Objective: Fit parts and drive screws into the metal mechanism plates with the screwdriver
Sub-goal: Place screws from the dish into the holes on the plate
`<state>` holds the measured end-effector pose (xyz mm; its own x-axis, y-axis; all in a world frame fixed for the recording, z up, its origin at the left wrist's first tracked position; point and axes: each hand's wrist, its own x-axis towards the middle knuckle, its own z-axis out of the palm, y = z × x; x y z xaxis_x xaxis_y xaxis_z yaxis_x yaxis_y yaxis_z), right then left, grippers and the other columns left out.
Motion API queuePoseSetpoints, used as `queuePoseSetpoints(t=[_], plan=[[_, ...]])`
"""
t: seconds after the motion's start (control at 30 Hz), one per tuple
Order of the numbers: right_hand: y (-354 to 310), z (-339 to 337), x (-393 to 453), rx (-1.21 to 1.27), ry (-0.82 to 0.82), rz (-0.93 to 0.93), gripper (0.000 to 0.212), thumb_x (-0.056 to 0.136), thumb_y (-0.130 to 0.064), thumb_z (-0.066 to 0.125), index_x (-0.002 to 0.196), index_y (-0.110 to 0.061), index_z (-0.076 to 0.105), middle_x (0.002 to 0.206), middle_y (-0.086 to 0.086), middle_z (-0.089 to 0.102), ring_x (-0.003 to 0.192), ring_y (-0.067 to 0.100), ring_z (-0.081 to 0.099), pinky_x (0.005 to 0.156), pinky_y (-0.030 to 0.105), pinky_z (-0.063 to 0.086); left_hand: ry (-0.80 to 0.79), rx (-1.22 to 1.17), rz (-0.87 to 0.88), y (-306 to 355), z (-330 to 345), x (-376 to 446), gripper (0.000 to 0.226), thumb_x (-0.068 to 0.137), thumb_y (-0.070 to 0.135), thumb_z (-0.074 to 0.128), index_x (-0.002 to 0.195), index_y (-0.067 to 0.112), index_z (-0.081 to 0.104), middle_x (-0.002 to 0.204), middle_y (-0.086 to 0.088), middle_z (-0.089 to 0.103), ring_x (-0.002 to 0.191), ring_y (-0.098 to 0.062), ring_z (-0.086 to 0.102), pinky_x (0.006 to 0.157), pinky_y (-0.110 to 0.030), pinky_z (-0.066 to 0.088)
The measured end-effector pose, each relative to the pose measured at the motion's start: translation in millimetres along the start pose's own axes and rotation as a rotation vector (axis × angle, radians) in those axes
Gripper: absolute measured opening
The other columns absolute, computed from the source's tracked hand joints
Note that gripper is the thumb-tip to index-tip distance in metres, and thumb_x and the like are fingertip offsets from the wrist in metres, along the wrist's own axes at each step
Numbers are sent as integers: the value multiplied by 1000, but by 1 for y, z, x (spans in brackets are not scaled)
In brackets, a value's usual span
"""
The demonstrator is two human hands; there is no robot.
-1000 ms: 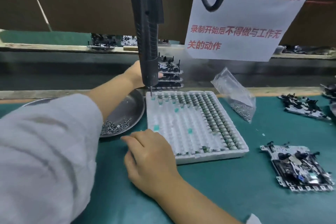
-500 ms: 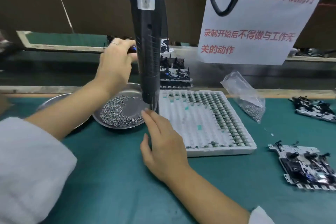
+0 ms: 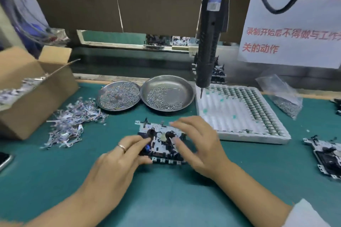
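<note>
The plate [image 3: 162,142] lies flat on the green desk [image 3: 166,199] in front of me, just this side of the two dishes of screws [image 3: 167,93]. I judge it light and stiff, a thin stamped sheet that will not bend in my grip, but its edges and upright tabs look sharp, and the small black parts standing on it look easy to knock loose. So I would take it by the outer edges or the bare corners, never by the black posts or the little tabs along the near rim.

My left hand [image 3: 118,164] lies over the plate's left side. Its fingers are curled, the thumb and forefinger closing on something small and dark with a blue bit at the plate's left edge; the blur keeps me from saying whether that is a loose part or one already seated. My right hand [image 3: 199,145] hovers over the right side, fingers spread and relaxed, the tips at or just above the plate's far edge and its right black post. I cannot tell whether they actually press on it. It holds nothing that I can see.

The screwdriver [image 3: 210,38] hangs untouched above the white tray [image 3: 245,134], well clear of both hands, so I reckon I am fitting a part, not driving a screw.
</note>
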<state>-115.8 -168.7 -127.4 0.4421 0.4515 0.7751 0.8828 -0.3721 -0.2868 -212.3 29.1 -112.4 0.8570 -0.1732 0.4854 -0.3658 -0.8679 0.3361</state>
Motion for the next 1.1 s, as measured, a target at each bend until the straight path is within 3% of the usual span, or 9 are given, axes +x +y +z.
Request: queuePoseSetpoints(t=[0.07, 0.2, 0.33, 0.43, 0.53, 0.7, 0.87, 1.0, 1.1], plan=[[-4, 2, -1, -62, -240, -115, 42, 88, -36, 63, 115, -4, 66, 107, 12, 65, 96, 28, 60, 83, 40, 47, -56, -2, -50, 0, 4, -4, 40, 83, 38, 55, 109, 11, 70, 105, 4, 66, 70, -14, 69, 55, -28, 54], [-4, 6, -1, -181, -466, -164, 52, 86, -41, 67, 125, -9, 61, 112, 8, 65, 105, 29, 58, 86, 41, 48, -16, -71, -119, -22, -2, 1, 51, 81, 62, 48, 113, 27, 67, 108, 20, 64, 93, 2, 60, 84, -14, 42], [-1, 7, -2, -188, -445, -108, 48, 85, -31, 68, 127, -8, 59, 113, 8, 65, 109, 31, 57, 90, 43, 49, 113, 403, -181, -71, -15, 25, 39, 87, 40, 48, 96, 11, 72, 91, -6, 71, 85, -29, 65, 79, -39, 34], [2, 7, -3, -186, -446, -45, 49, 86, -30, 67, 129, -9, 58, 117, 6, 64, 114, 31, 54, 94, 45, 47, 67, 487, -316, -97, -14, 30, 20, 84, 23, 70, 99, 9, 69, 86, -7, 71, 84, -32, 63, 74, -40, 27], [4, 6, -3, -152, -473, -33, 48, 89, -34, 63, 130, -11, 57, 119, 5, 62, 117, 30, 51, 96, 44, 44, 74, 414, -333, -107, -9, 32, 32, 80, 13, 74, 111, 12, 65, 80, 3, 69, 82, -29, 61, 73, -37, 21], [4, 4, -2, -120, -469, -18, 48, 92, -42, 52, 130, -13, 57, 121, 4, 60, 118, 25, 50, 98, 42, 41, 99, 184, -444, -103, -16, 40, 23, 86, 17, 69, 107, 24, 66, 79, 13, 67, 87, -19, 56, 75, -29, 16], [4, 4, -1, -59, -427, 8, 44, 94, -39, 49, 126, -11, 59, 120, 3, 60, 115, 23, 52, 97, 39, 40, 26, -264, -632, -101, -48, 50, 22, 83, 13, 72, 102, 21, 65, 75, 9, 69, 64, 1, 59, 64, -13, 38], [2, 5, -1, 28, -308, 51, 35, 97, -27, 46, 122, -7, 62, 117, 5, 62, 111, 21, 54, 95, 39, 42, -49, -394, -557, -87, -64, 51, 19, 82, 6, 69, 90, 22, 64, 67, 4, 69, 59, 0, 64, 62, -9, 45], [0, 7, -1, 161, -187, 145, 30, 99, -19, 45, 120, -5, 62, 116, 4, 61, 111, 17, 56, 95, 35, 44, -125, -396, -263, -55, -60, 48, 29, 81, -4, 68, 91, 23, 63, 77, 7, 67, 68, -4, 65, 68, -8, 45]])
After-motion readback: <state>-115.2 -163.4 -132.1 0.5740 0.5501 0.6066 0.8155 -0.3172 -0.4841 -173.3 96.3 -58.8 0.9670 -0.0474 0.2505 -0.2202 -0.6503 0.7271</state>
